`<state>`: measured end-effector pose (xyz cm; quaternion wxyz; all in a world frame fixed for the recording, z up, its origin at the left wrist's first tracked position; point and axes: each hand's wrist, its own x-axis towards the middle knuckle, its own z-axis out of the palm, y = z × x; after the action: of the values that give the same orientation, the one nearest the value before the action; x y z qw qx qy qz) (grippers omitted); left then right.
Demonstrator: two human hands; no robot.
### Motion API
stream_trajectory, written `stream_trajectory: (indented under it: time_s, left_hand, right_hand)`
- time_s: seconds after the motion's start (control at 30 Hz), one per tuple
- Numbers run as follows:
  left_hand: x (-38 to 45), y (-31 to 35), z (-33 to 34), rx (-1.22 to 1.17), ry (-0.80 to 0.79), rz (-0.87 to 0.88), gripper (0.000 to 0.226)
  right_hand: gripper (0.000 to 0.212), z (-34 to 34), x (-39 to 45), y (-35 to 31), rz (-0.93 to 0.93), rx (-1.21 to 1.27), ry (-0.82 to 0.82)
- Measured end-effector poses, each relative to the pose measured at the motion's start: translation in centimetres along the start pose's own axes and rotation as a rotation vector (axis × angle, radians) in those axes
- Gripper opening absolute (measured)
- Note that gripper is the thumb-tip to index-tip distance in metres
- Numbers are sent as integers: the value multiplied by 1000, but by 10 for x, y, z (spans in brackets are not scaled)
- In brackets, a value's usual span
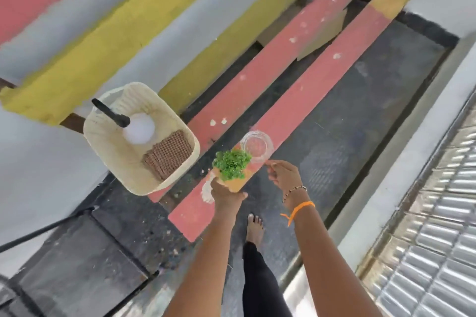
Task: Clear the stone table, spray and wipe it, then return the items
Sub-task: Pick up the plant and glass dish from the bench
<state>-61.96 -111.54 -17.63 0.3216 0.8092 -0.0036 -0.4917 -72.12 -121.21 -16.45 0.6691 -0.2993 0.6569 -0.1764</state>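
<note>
The left hand [226,192] grips a small potted plant [231,168], fingers curled under its orange pot with the green leaves bunched above, while the right hand [282,175] pinches the rim of a clear glass jar [256,147] between thumb and fingertips. Both things hang in the air over a pink painted ledge [283,100], just beside a cream plastic basket [140,136] that holds a white spray bottle [137,126] with a black trigger and a folded brown cloth [167,154]. The stone table [386,90] seems to be the dark speckled slab to the right of the ledge, though the wide lens bends things enough that I would not swear to it. My read is that the items are being carried, either off the slab or back onto it; the frame alone does not settle which. The chief risk sits with the jar: a two-finger hold on a smooth rim could slip if the wrist tips, and glass dropped onto stone or painted concrete would likely break near the bare foot [255,229] below. The plant is top-heavy in a shallow grip, so a tilt may spill soil over a surface meant to be clean
</note>
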Motion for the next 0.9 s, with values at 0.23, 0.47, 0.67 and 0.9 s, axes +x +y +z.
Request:
stream_trajectory:
  time_s: [0.23,0.47,0.67,0.9]
  left_hand:
    - [46,-17,33,-104,198,9,83]
    - [90,-33,33,-4,296,216,64]
    - [82,-23,33,47,290,286,59]
    - [70,-10,24,66,261,296,44]
  right_hand:
    - [19,0,72,26,65,-248,12]
    - [23,17,111,28,-90,-433,193]
    - [26,18,120,29,-96,-548,193]
    - [25,17,108,26,-150,-630,153]
